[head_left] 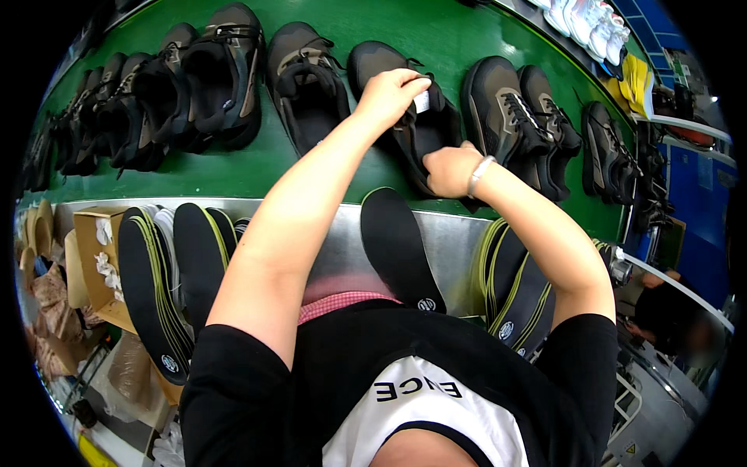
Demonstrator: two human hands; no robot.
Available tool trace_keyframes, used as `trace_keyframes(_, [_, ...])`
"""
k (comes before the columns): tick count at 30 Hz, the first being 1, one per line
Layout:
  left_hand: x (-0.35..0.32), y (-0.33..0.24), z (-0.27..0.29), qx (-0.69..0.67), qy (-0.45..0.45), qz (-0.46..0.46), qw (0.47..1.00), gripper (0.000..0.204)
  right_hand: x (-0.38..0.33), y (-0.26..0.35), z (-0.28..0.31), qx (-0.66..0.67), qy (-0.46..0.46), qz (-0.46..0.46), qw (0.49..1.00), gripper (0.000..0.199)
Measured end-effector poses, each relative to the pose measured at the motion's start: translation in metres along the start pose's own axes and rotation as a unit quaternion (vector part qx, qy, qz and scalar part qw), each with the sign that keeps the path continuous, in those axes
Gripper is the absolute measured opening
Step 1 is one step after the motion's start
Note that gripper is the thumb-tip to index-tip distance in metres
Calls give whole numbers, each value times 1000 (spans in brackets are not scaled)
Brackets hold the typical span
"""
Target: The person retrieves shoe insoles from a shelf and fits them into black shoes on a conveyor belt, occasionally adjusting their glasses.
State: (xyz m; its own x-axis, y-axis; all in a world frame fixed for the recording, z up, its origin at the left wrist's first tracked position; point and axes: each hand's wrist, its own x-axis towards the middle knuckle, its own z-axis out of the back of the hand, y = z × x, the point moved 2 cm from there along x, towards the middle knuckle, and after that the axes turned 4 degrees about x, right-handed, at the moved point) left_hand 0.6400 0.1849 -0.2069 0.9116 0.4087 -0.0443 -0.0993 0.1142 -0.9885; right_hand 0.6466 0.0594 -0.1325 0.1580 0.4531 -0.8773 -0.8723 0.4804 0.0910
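A dark brown and black lace-up shoe (440,124) lies on the green surface in front of me, its opening toward me. My left hand (389,97) is closed at the tongue, beside a white label (422,101) inside the shoe. At the heel, my right hand (451,170) has its fingers curled over the collar; a light bracelet circles that wrist. Close to my body, a single black insole (398,245) with a yellow-green edge rests on the metal ledge (334,253). Just left of the held shoe stands a matching shoe (305,82).
More matching shoes stand along the green surface (311,175), left (222,78) and right (502,105). Stacks of black insoles fill the ledge at left (152,288) and right (510,272). An open cardboard box (101,268) sits far left. White shoes (587,27) are at the upper right.
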Motion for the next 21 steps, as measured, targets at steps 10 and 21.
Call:
trace_keyframes(10, [2,-10,-3,-8,-5,-16,1000,32,-6,-17,-17,62,4,20,998,52])
trace_keyframes(21, [-25,-49,-14,165,-21,-7,986,24,146,-46,-23,247,-460,155,839,32])
